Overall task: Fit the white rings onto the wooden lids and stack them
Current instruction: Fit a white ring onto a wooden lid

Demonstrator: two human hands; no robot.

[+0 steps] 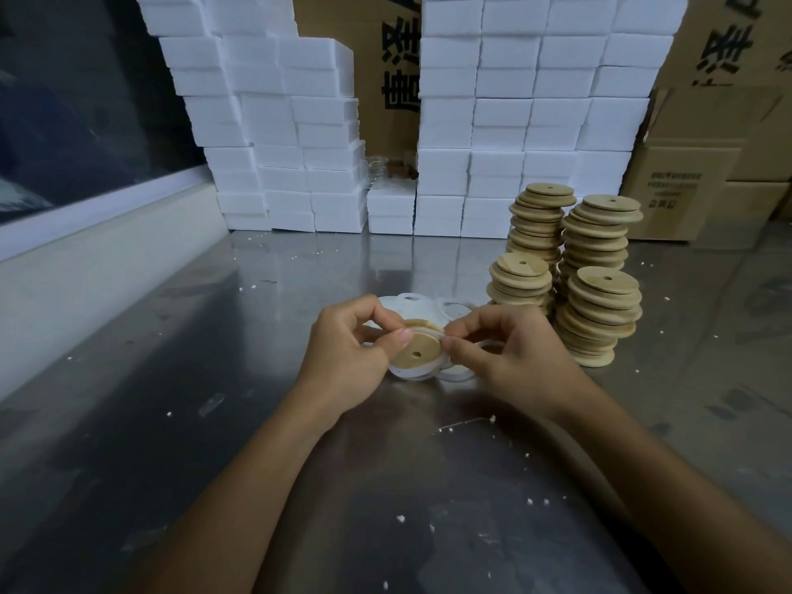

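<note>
Lid in hand: one wooden lid (418, 349), round with a small centre hole, held tilted just above the table (214, 379) between both hands.
Ring: a white ring (422, 370) runs round the lid's lower edge; whether it is fully seated cannot be told.
Left hand (343, 353): fingers curled round the lid's left side, thumb pressed on its face.
Right hand (514, 353): thumb and forefinger pinch the lid's right edge where the ring lies.
Loose rings (411, 304): a flat white heap on the table, just behind and under the hands.
Stacks (595, 267): four columns of wooden lids standing to the right of the hands, two taller ones behind, two shorter in front, close together.
Foam blocks (300, 143): white, piled high along the far edge of the table, with a gap in the middle.
Cartons (685, 182): brown, printed, behind and right of the foam.
Table surface: shiny metal, strewn with white crumbs (445, 430).
</note>
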